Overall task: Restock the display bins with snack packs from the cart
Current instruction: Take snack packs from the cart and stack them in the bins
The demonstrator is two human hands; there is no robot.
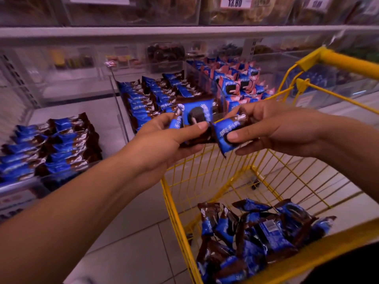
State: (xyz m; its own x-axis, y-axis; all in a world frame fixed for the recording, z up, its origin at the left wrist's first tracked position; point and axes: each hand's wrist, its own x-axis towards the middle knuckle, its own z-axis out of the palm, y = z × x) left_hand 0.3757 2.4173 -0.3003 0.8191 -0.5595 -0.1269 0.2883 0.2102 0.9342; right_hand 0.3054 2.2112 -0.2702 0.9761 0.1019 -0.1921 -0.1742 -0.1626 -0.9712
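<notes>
My left hand [164,140] grips a small stack of blue and brown snack packs [194,115], thumb pressed on the top one. My right hand [266,128] pinches one more blue snack pack [225,134] right beside that stack, above the cart's front edge. Below, the yellow wire cart [170,201] holds several loose packs [256,232] of the same kind. Ahead, a clear display bin [123,124] has rows of identical packs [155,99] standing in it. A lower bin on the left holds another batch of packs [53,146].
A bin of pink and blue packs [240,80] sits behind the middle bin. The cart's yellow handle [348,64] stands at the upper right. An upper shelf [184,31] carries clear boxes and a price tag [234,2]. Tiled floor [133,242] lies between shelf and cart.
</notes>
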